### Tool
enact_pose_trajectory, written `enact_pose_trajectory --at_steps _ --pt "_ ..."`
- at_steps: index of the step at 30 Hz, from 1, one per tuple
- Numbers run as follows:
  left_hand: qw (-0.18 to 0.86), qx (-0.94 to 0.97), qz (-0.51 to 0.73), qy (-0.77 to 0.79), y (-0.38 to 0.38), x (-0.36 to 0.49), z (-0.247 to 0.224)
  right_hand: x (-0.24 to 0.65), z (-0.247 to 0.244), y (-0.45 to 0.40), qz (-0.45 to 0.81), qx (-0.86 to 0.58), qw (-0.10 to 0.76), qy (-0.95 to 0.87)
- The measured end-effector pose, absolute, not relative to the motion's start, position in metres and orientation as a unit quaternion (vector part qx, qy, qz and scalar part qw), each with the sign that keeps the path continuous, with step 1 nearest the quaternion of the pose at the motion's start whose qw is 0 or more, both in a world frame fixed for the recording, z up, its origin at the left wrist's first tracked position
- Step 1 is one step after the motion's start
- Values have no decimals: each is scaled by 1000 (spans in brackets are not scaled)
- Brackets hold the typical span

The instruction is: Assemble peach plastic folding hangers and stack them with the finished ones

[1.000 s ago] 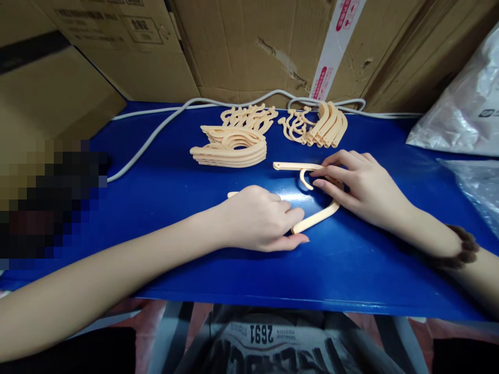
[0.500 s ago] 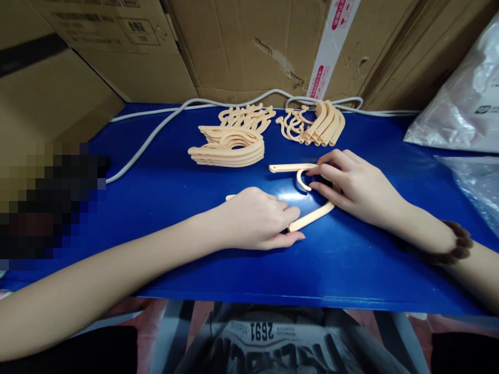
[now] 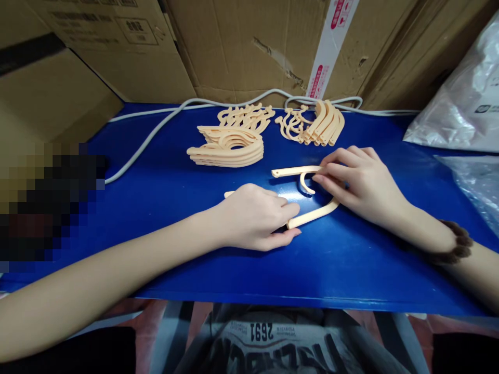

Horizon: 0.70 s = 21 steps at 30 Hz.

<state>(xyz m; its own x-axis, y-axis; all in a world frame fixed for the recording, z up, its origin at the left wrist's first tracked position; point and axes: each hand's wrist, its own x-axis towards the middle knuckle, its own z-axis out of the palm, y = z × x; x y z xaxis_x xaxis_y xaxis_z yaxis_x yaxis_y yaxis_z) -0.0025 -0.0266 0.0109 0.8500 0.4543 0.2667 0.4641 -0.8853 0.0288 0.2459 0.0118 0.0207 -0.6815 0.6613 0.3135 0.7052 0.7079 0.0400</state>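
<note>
On the blue table, a cream plastic hanger (image 3: pixel 315 214) with bent arms and a small hook (image 3: pixel 306 183) lies between my hands. My right hand (image 3: pixel 356 179) grips it at the right bend, its fingers covering the joint. My left hand (image 3: pixel 257 217) is closed at the free end of the lower arm. A cream tip (image 3: pixel 228 194) pokes out behind that hand; most of this hanger piece is hidden under the palm. The upper arm's left end points toward a stack of folded cream hangers (image 3: pixel 234 151).
Behind the stack lie several cream hooks (image 3: pixel 249 117). Further right are more loose hooks (image 3: pixel 290 127) beside curved hanger arms (image 3: pixel 326 123). A white cable (image 3: pixel 150 137) runs along the back before cardboard boxes (image 3: pixel 241 47). Plastic bags (image 3: pixel 460 98) stand at right.
My right hand and the upper hanger arm have shifted slightly right, and the hook has come down a little. My left hand stays nearly in place.
</note>
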Motion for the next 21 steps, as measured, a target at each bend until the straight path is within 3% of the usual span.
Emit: enact_pose_trajectory --at_steps 8,21 --pt "-1 -979 -87 -182 -28 0 18 246 24 11 -68 -373 166 -910" --pt "80 -959 -187 -196 -13 -2 7 247 22 12 -49 -414 188 -889"
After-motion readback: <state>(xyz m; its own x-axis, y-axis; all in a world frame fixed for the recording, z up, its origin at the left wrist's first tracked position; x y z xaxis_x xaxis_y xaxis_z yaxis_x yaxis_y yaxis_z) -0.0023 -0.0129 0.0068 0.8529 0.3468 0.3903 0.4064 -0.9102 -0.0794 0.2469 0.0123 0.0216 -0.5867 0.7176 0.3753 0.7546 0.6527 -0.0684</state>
